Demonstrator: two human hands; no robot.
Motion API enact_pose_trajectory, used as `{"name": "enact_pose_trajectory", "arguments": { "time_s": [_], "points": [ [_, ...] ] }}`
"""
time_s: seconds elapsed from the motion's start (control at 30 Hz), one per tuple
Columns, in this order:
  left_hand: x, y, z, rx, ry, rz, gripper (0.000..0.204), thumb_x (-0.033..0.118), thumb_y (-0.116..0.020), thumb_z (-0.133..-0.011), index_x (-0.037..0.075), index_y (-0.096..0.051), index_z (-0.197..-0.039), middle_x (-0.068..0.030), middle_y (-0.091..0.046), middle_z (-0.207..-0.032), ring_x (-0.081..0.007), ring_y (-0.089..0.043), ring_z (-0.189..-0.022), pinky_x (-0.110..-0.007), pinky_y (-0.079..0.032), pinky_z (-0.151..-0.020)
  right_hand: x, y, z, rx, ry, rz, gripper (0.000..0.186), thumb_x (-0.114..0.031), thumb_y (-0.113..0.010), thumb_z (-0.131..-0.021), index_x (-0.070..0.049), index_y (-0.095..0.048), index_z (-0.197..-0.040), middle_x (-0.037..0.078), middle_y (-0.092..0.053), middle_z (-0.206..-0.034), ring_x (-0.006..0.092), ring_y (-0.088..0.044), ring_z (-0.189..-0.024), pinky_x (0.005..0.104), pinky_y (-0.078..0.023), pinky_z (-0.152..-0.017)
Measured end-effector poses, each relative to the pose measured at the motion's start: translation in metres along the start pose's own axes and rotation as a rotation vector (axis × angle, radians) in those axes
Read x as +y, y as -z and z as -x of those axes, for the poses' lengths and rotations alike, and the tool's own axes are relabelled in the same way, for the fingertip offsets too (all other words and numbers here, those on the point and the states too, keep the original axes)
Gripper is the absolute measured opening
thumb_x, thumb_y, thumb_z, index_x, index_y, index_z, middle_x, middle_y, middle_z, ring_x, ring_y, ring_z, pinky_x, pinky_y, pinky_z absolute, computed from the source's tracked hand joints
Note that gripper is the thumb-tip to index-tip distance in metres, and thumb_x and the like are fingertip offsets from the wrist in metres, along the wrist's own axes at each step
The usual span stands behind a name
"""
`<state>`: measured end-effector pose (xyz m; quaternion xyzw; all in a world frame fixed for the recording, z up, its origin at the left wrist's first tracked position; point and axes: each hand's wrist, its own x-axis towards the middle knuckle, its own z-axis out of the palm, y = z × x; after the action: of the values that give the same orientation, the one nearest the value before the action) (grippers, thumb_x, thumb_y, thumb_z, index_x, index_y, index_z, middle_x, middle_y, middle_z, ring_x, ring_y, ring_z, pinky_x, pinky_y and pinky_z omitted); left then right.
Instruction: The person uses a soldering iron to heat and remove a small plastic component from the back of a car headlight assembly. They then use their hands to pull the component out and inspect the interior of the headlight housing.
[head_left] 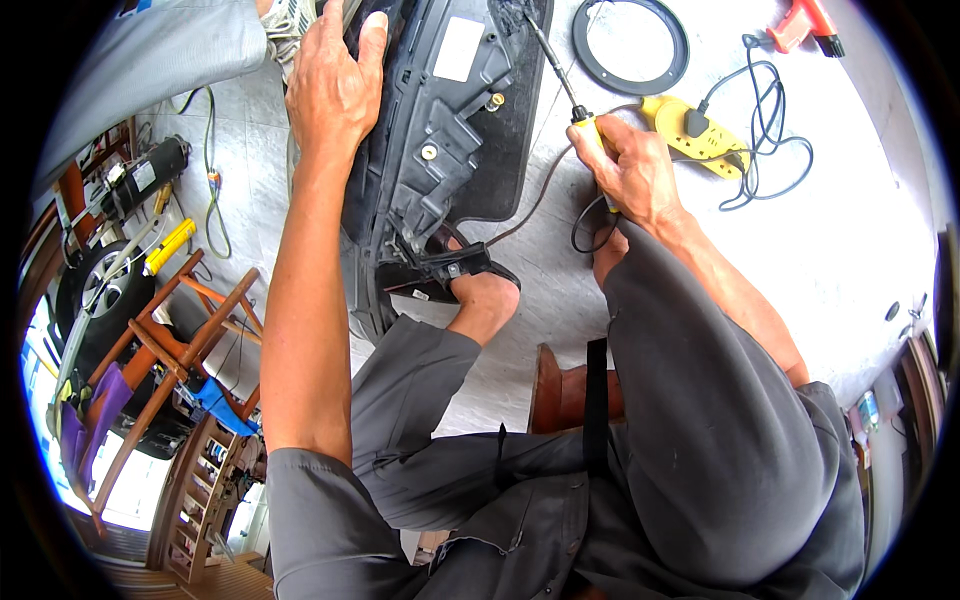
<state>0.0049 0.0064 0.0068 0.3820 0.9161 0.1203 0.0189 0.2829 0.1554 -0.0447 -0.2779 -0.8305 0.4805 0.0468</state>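
Observation:
A large black plastic housing [440, 160] with a white label and small fittings lies in front of me, upper middle. My left hand [335, 85] rests on its left edge, fingers extended upward. My right hand [630, 170] is closed on the yellow handle of a soldering-iron-like tool [562, 75], its long metal barrel pointing up-left with the tip against the top of the housing. A cord loops below that hand. A bare foot [480, 298] is against the housing's lower end. A black ring [675, 50] lies to the right of the housing.
A yellow power strip [725, 150] with coiled cords and a red tool [795, 25] lie on the pale floor [830, 250]. At left are a wooden frame [180, 355], a wheel [95, 275] and a black cylinder [145, 180]. Another person's grey-clad limb [170, 50] reaches in at upper left.

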Motion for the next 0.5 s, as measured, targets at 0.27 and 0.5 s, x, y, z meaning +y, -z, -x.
{"name": "enact_pose_trajectory", "arguments": {
  "time_s": [0.27,0.5],
  "points": [
    [-0.003,-0.001,0.0,0.001,-0.002,0.0,0.074,0.062,-0.043,-0.101,0.005,-0.049,-0.146,-0.0259,-0.054,-0.141,-0.0428,-0.051,-0.132,-0.047,-0.039,-0.11,0.001,-0.007,-0.004,0.007,-0.033,0.045,0.038,-0.033,-0.07,-0.095,-0.002,-0.059,-0.075,0.018,-0.052,-0.054,0.0366,-0.058,-0.05,0.0429,-0.043,-0.049],
    [0.0,0.001,0.0,-0.013,0.013,-0.003,0.074,0.062,-0.042,-0.101,0.004,-0.049,-0.146,-0.0256,-0.054,-0.142,-0.0426,-0.051,-0.132,-0.047,-0.039,-0.111,0.01,-0.005,-0.006,0.008,0.001,0.026,0.038,-0.034,-0.071,-0.094,-0.002,-0.06,-0.077,0.018,-0.052,-0.054,0.0359,-0.057,-0.05,0.042,-0.044,-0.049]
  ]
}}
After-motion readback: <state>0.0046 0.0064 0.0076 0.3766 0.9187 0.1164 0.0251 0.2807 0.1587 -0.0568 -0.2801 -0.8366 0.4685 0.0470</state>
